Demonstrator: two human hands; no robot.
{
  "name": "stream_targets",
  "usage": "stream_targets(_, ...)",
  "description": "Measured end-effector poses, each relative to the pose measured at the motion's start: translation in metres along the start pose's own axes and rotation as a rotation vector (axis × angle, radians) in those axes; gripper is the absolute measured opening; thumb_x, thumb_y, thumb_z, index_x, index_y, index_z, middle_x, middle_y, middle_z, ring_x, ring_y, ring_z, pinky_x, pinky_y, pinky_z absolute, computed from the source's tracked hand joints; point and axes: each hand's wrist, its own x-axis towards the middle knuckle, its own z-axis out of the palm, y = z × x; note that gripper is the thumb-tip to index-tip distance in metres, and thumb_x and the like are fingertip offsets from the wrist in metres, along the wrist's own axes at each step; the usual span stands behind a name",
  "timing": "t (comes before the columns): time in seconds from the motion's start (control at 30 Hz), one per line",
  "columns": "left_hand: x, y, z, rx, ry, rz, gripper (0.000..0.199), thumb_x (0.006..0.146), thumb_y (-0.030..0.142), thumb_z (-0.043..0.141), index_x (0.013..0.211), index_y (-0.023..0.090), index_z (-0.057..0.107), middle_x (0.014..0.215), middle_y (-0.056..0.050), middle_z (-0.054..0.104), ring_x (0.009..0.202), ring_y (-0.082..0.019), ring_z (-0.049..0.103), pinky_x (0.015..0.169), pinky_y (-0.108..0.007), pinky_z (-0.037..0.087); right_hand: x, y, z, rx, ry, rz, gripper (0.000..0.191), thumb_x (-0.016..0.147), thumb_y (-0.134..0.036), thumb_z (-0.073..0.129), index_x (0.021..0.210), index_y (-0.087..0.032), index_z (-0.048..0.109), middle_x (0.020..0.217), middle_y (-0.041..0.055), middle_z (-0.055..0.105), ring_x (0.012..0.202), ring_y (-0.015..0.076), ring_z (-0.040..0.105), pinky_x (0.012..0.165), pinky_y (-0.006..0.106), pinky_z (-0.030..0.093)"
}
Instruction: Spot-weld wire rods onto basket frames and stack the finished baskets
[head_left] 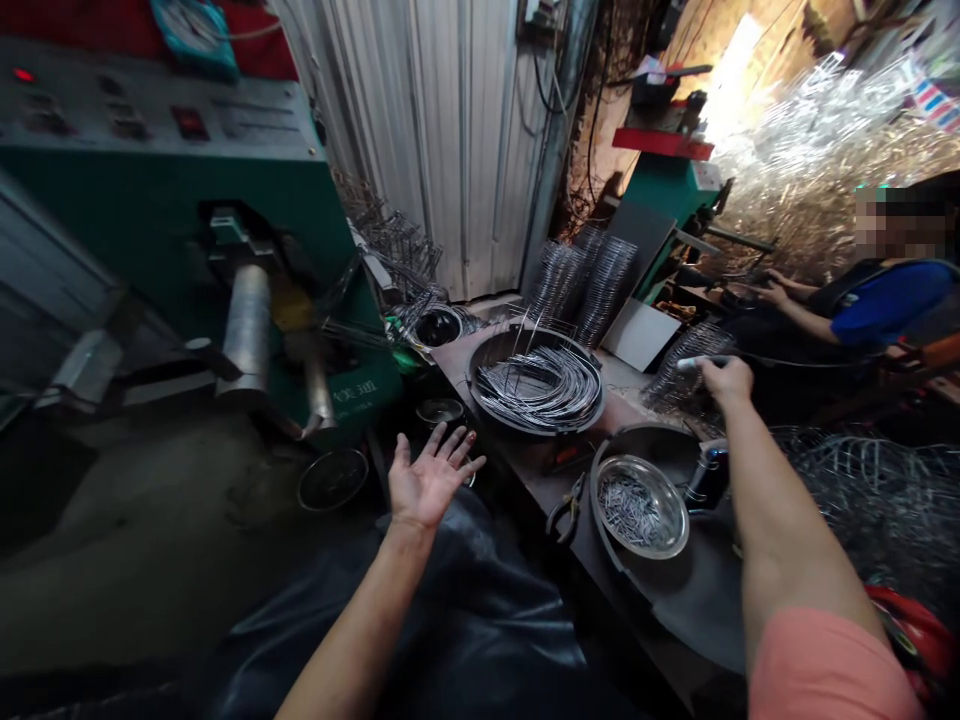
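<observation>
My left hand (433, 478) hangs open at the near edge of the workbench (480, 375), palm up and fingers spread, holding nothing. Nearest to it is a small round metal dish (439, 410). My right hand (727, 382) is closed on a thin white rod (697, 362), beside a stack of wire racks (686, 365). A black pan (491, 350) holds coiled steel wire (540, 390). Below it, a steel bowl (641, 505) holds short metal pieces, with pliers (566, 512) lying to its left.
A green machine (172, 210) with a metal roller (247, 330) stands left. Stacked wire racks (604, 290) rise behind the pan, before a corrugated metal wall (442, 130). A co-worker in a blue shirt (892, 305) sits right, beside a wire heap (877, 490).
</observation>
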Motion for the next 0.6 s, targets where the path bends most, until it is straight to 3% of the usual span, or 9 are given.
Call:
stream_targets(0.17,-0.001,0.009,0.005,-0.181,0.079,0.009,0.064,0.081,0.056,0.043,0.127,0.012,0.042,0.133,-0.026,0.043,0.120,-0.042,0.043,0.080,-0.066,0.043,0.019,0.009,-0.016,-0.098,0.062,0.157,0.035,0.081,-0.026,0.058,0.108,-0.006,0.065,0.106,0.0236,0.063,0.097,0.0279,0.059,0.071,0.031,0.038)
stream_targets(0.43,0.003,0.015,0.011,-0.328,0.218,-0.060,0.076,0.083,0.051,0.043,0.143,0.026,0.003,0.148,-0.027,0.011,0.127,-0.043,0.028,0.074,-0.062,0.048,0.031,0.012,-0.017,-0.160,0.061,0.218,0.042,0.080,-0.030,0.060,0.108,0.001,0.063,0.104,0.0300,0.060,0.098,0.0284,0.057,0.070,0.033,0.036)
stream_targets(0.6,0.007,0.015,0.015,-0.346,0.294,-0.111,0.072,0.086,0.047,0.041,0.143,0.027,0.001,0.148,-0.028,0.010,0.128,-0.044,0.026,0.070,-0.059,0.052,0.038,0.021,-0.009,-0.268,-0.005,0.210,0.042,0.082,-0.032,0.058,0.109,0.000,0.062,0.105,0.0291,0.060,0.099,0.0276,0.057,0.067,0.032,0.036)
